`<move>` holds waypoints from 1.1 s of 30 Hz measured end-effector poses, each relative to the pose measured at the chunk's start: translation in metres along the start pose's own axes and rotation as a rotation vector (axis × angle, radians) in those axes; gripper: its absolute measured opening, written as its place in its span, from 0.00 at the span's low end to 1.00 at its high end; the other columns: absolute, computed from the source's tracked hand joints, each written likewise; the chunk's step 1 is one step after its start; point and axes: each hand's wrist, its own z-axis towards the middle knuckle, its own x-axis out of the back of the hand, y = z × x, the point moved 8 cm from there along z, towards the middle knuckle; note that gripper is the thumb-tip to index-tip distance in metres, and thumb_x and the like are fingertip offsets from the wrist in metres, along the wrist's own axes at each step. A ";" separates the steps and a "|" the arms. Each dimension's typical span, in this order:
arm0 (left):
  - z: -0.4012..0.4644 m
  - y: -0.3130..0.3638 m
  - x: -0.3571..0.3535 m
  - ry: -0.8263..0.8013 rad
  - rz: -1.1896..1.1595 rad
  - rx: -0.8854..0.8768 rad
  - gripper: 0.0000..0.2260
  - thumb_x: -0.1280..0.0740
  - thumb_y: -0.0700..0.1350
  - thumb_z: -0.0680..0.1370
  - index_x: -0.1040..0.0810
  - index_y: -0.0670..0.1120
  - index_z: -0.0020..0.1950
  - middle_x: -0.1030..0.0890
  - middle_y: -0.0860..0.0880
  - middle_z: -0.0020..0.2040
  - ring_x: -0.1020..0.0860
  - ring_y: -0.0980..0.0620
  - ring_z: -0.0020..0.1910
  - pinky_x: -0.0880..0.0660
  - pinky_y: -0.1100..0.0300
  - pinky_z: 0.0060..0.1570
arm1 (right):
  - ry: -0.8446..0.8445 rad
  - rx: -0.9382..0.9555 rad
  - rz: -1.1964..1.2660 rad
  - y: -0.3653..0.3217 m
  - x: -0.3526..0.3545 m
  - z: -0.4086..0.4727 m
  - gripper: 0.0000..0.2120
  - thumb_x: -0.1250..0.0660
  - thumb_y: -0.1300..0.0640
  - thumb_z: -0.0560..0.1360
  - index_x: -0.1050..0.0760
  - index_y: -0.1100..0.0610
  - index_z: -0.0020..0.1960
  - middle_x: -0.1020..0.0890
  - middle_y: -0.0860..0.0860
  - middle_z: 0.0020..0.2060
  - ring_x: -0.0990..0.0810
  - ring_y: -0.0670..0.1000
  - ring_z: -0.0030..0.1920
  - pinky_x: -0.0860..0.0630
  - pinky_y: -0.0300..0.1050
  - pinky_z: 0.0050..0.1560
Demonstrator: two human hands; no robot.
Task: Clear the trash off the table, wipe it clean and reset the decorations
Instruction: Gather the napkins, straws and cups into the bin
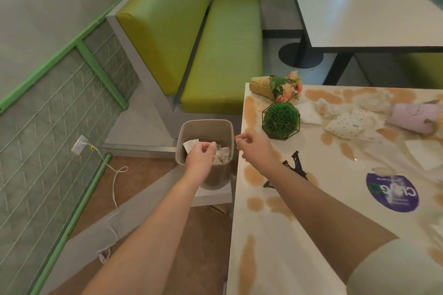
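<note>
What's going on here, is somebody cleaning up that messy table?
Yes. A person is clearing trash. Their left hand is over the bin beside the table, which already has crumpled paper in it; the right hand hangs by the table edge. Still on the stained table are napkins, a tipped pink cup, a flower bouquet and a green plant ball.

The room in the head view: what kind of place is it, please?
Probably a café or casual restaurant: green booth benches face pedestal tables, and the near table carries decorations and crumpled napkins.
</note>
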 end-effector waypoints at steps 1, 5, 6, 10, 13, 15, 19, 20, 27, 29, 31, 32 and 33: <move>-0.009 0.004 -0.008 -0.010 0.005 -0.011 0.10 0.38 0.55 0.80 0.24 0.50 0.53 0.19 0.52 0.49 0.20 0.50 0.50 0.25 0.53 0.53 | 0.005 -0.001 0.033 0.004 0.011 -0.010 0.04 0.37 0.55 0.78 0.23 0.49 0.46 0.18 0.51 0.42 0.22 0.51 0.40 0.24 0.48 0.44; -0.056 0.027 -0.052 -0.059 -0.018 -0.083 0.11 0.38 0.53 0.81 0.24 0.47 0.54 0.19 0.51 0.46 0.22 0.54 0.43 0.27 0.58 0.43 | 0.043 -0.016 0.039 0.034 0.066 -0.055 0.08 0.36 0.51 0.79 0.22 0.54 0.49 0.18 0.48 0.39 0.22 0.47 0.36 0.25 0.44 0.41; -0.069 0.033 -0.064 -0.080 -0.016 -0.102 0.10 0.38 0.52 0.81 0.24 0.47 0.53 0.19 0.51 0.46 0.22 0.55 0.42 0.28 0.60 0.40 | 0.052 -0.034 0.054 0.044 0.078 -0.066 0.08 0.35 0.50 0.79 0.21 0.54 0.49 0.18 0.48 0.38 0.22 0.46 0.36 0.25 0.43 0.41; -0.122 0.041 -0.123 -0.164 0.028 -0.125 0.12 0.37 0.55 0.80 0.23 0.47 0.54 0.19 0.51 0.49 0.20 0.50 0.48 0.25 0.55 0.47 | 0.085 -0.122 0.048 0.097 0.132 -0.115 0.07 0.35 0.52 0.78 0.21 0.54 0.45 0.17 0.49 0.37 0.22 0.48 0.37 0.23 0.48 0.44; -0.159 0.041 -0.167 -0.220 0.078 -0.144 0.10 0.37 0.56 0.79 0.24 0.50 0.52 0.19 0.51 0.50 0.20 0.49 0.50 0.24 0.50 0.54 | 0.110 -0.166 0.014 0.138 0.170 -0.147 0.07 0.35 0.52 0.78 0.22 0.52 0.43 0.17 0.50 0.38 0.22 0.50 0.36 0.24 0.48 0.42; -0.183 0.037 -0.195 -0.276 0.106 -0.152 0.09 0.37 0.55 0.79 0.24 0.51 0.52 0.19 0.52 0.50 0.20 0.50 0.50 0.24 0.53 0.53 | 0.124 -0.191 -0.006 0.162 0.192 -0.168 0.06 0.34 0.51 0.77 0.22 0.51 0.44 0.16 0.49 0.39 0.21 0.50 0.36 0.24 0.47 0.43; -0.221 0.018 -0.244 -0.381 0.202 -0.165 0.09 0.36 0.55 0.79 0.23 0.51 0.53 0.19 0.51 0.48 0.21 0.49 0.49 0.25 0.53 0.52 | 0.165 -0.243 -0.044 0.206 0.232 -0.202 0.06 0.35 0.52 0.78 0.21 0.52 0.46 0.17 0.48 0.40 0.21 0.50 0.39 0.23 0.49 0.47; -0.228 0.013 -0.253 -0.397 0.229 -0.164 0.10 0.36 0.55 0.79 0.23 0.51 0.53 0.19 0.51 0.50 0.21 0.49 0.50 0.24 0.52 0.54 | 0.176 -0.259 -0.044 0.216 0.240 -0.208 0.05 0.35 0.52 0.78 0.21 0.52 0.46 0.17 0.48 0.41 0.21 0.50 0.39 0.23 0.49 0.46; -0.281 -0.002 -0.314 -0.476 0.407 -0.178 0.08 0.33 0.54 0.77 0.22 0.52 0.53 0.20 0.53 0.48 0.21 0.53 0.47 0.26 0.58 0.46 | 0.205 -0.279 -0.327 0.266 0.310 -0.259 0.09 0.34 0.43 0.76 0.23 0.49 0.45 0.21 0.44 0.41 0.22 0.46 0.40 0.31 0.42 0.32; -0.289 -0.002 -0.327 -0.499 0.461 -0.192 0.08 0.32 0.54 0.77 0.22 0.52 0.53 0.21 0.54 0.47 0.22 0.54 0.45 0.27 0.60 0.43 | 0.189 -0.276 -0.455 0.275 0.323 -0.265 0.08 0.35 0.43 0.77 0.23 0.47 0.46 0.22 0.43 0.41 0.22 0.45 0.38 0.32 0.41 0.30; -0.295 0.002 -0.340 -0.509 0.531 -0.225 0.09 0.32 0.55 0.76 0.22 0.53 0.53 0.20 0.55 0.48 0.21 0.55 0.46 0.25 0.59 0.45 | 0.158 -0.272 -0.574 0.283 0.334 -0.266 0.06 0.37 0.46 0.79 0.23 0.47 0.48 0.20 0.43 0.43 0.22 0.44 0.38 0.31 0.40 0.30; -0.297 0.004 -0.345 -0.504 0.575 -0.242 0.08 0.32 0.55 0.76 0.22 0.54 0.53 0.20 0.56 0.49 0.20 0.54 0.47 0.24 0.58 0.47 | 0.146 -0.266 -0.631 0.287 0.339 -0.266 0.06 0.38 0.49 0.79 0.22 0.47 0.50 0.19 0.42 0.44 0.21 0.44 0.38 0.31 0.39 0.31; -0.297 0.007 -0.351 -0.493 0.627 -0.264 0.08 0.33 0.55 0.75 0.21 0.55 0.52 0.20 0.55 0.50 0.21 0.54 0.49 0.23 0.57 0.50 | 0.138 -0.257 -0.688 0.291 0.343 -0.266 0.07 0.38 0.50 0.79 0.22 0.48 0.52 0.19 0.43 0.45 0.21 0.45 0.40 0.32 0.39 0.31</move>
